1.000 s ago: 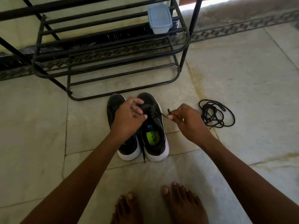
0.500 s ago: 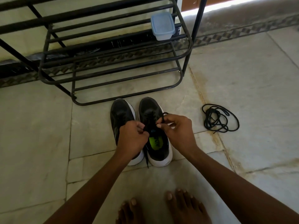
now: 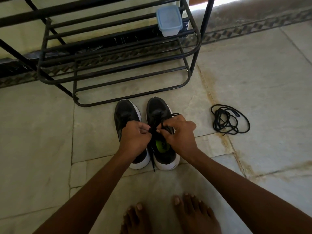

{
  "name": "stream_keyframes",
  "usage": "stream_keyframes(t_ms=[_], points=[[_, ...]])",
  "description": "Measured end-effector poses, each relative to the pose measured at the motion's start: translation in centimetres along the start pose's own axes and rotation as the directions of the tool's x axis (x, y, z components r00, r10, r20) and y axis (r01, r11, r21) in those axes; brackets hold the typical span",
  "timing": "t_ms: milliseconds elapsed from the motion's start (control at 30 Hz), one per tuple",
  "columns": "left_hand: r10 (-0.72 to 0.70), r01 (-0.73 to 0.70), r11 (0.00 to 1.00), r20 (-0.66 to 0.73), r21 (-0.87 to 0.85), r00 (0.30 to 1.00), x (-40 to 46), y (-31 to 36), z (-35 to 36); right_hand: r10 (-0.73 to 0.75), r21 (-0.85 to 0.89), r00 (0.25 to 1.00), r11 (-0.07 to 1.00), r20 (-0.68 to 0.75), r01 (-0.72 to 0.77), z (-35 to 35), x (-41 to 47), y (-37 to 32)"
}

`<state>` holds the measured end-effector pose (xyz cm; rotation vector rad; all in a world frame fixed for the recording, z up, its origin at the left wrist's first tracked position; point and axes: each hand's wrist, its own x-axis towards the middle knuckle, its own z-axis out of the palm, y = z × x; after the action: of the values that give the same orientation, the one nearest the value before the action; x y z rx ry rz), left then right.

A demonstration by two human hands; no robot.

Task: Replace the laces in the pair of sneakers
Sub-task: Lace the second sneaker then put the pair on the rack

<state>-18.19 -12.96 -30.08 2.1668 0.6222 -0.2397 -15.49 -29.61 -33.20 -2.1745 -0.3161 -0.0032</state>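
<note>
Hands [image 3: 158, 132] now meet, pinching lace [image 3: 154, 127] over right sneaker [image 3: 162, 137].

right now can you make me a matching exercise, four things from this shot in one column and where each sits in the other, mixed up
Things:
1. plastic container
2. loose lace bundle
3. sneaker on the right
4. sneaker on the left

Places:
A. partly under the left hand
B. on a shelf of the black rack
C. on the floor, to the right of the shoes
D. between both hands, its lace pinched by the right hand too

Pairs: 1-B, 2-C, 3-D, 4-A
</note>
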Motion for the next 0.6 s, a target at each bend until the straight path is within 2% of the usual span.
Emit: stream_keyframes(t_ms=[100,367,600], points=[[0.0,0.0,1.0,-0.003,-0.01,1.0,-0.13,0.01,0.01,0.0,-0.014,1.0,1.0,0.027,0.001,0.21,0.09,-0.05],[0.014,-0.014,1.0,0.001,-0.006,1.0,-0.28,0.02,-0.03,-0.15,-0.071,0.986,0.985,0.065,0.155,0.54,0.45,-0.35],[0.025,-0.025,1.0,0.017,-0.001,1.0,-0.39,0.21,-0.29,-0.118,-0.105,0.991,0.987,0.062,0.124,0.68,0.45,-0.41]])
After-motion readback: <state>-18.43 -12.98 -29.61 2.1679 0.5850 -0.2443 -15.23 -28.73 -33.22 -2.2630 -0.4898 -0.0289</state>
